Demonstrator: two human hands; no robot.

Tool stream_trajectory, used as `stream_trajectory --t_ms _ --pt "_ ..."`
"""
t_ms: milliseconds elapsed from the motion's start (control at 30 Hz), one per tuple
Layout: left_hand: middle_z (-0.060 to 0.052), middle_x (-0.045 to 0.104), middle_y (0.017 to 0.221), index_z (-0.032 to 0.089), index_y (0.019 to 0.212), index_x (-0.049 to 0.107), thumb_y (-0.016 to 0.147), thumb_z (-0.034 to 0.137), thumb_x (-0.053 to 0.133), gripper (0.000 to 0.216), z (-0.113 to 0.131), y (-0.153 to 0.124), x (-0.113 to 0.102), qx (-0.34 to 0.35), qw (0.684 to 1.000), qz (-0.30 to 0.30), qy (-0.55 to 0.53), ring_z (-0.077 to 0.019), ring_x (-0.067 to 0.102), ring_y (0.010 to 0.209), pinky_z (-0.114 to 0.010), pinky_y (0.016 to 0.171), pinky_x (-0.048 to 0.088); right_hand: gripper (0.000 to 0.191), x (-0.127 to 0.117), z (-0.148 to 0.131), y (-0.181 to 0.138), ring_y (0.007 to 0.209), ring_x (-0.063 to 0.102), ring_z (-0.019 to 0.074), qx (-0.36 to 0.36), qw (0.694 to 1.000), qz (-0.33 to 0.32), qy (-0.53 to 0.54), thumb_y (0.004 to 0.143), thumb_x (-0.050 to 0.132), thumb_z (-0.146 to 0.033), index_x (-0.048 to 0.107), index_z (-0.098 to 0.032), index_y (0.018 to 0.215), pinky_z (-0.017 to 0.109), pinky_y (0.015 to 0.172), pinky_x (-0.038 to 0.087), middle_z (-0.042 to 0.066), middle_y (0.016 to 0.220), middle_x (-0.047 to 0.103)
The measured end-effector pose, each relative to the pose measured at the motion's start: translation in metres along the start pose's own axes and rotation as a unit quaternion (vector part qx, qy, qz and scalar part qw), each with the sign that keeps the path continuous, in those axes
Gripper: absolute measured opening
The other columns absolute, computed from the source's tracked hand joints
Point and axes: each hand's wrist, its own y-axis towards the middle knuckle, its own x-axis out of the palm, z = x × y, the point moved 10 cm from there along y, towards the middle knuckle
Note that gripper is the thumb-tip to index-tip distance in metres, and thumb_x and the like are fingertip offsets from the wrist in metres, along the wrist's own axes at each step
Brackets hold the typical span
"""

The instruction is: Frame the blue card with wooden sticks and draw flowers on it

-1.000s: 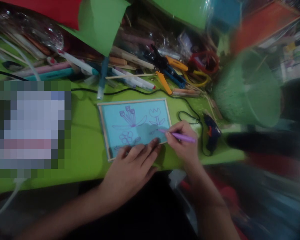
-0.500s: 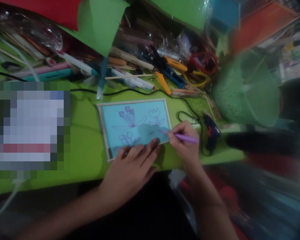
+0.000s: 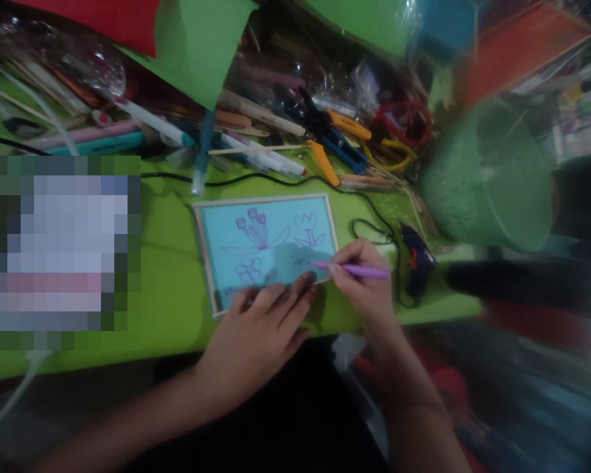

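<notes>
A blue board [image 3: 226, 226] edged with thin wooden strips lies on the green tabletop, flowers drawn on it in purple lines. My right hand [image 3: 364, 279] pinches a purple marker [image 3: 367, 270] at the board's right side, its tip at a small mark on the lower right of the blue surface. Across the board's lower edge rests my left hand [image 3: 263, 328], fingers stretched out and laid flat, covering part of the bottom of the drawing.
Behind the board lie several markers [image 3: 268, 157], pliers [image 3: 335, 141] with orange and blue handles, and red scissors [image 3: 404, 121]. To the right are a dark glue gun [image 3: 417, 263] and a green bin [image 3: 487, 177]. A black cable [image 3: 256, 177] crosses the table. A pixelated patch hides the left side.
The marker tip has shifted slightly left and down on the board, with my right hand following. My left hand stays in place. The view has moved a little.
</notes>
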Motion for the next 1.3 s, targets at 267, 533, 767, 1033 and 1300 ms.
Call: stream_trajectory --t_ms 267,533,767,1033,1300 --pt "0.001 0.066 0.149 0.020 0.142 0.066 0.106 0.034 0.054 0.041 0.0007 -0.0004 -0.0014 0.001 1.000 0.007 -0.005 -0.0260 0.057 0.107 -0.043 0.085 0.044 0.014 0.0022 0.0001 -0.0003 0.056 0.052 0.0110 -0.002 1.000 -0.011 -0.018 0.083 0.073 -0.025 0.061 -0.023 0.078 0.024 0.052 0.041 -0.006 0.065 0.060" --pt "0.000 0.065 0.150 0.020 0.144 0.064 0.104 0.033 0.057 0.042 0.0001 -0.0006 0.0005 0.002 1.000 -0.002 0.001 -0.0260 0.058 0.108 -0.043 0.085 0.045 0.014 0.0040 -0.0017 0.0015 0.056 0.052 0.0112 -0.008 0.999 -0.018 -0.033 0.084 0.073 -0.026 0.061 -0.023 0.078 0.025 0.052 0.040 -0.005 0.064 0.060" --pt "0.001 0.065 0.150 0.019 0.144 0.064 0.106 0.035 0.054 0.042 -0.0002 0.0005 0.0005 -0.002 1.000 -0.004 -0.004 -0.0258 0.058 0.109 -0.044 0.086 0.045 0.014 0.0055 -0.0052 0.0022 0.057 0.053 0.0110 -0.019 0.998 -0.025 -0.047 0.084 0.073 -0.027 0.061 -0.023 0.078 0.024 0.053 0.040 -0.005 0.066 0.060" --pt "0.001 0.065 0.150 0.019 0.143 0.064 0.106 0.035 0.056 0.042 -0.0010 -0.0002 0.0005 -0.005 1.000 -0.002 -0.014 -0.0258 0.058 0.109 -0.044 0.086 0.044 0.015 0.0042 -0.0083 0.0024 0.056 0.052 0.0106 -0.027 0.999 -0.019 -0.041 0.084 0.073 -0.025 0.059 -0.023 0.077 0.024 0.052 0.039 -0.006 0.064 0.059" --pt "0.000 0.062 0.154 0.019 0.144 0.064 0.104 0.033 0.057 0.042 0.0000 -0.0004 0.0018 0.002 1.000 -0.005 -0.007 -0.0266 0.059 0.109 -0.044 0.086 0.044 0.015 0.0024 -0.0065 0.0018 0.055 0.050 0.0105 -0.023 0.999 -0.005 -0.036 0.083 0.071 -0.024 0.058 -0.023 0.075 0.024 0.051 0.039 -0.006 0.063 0.057"
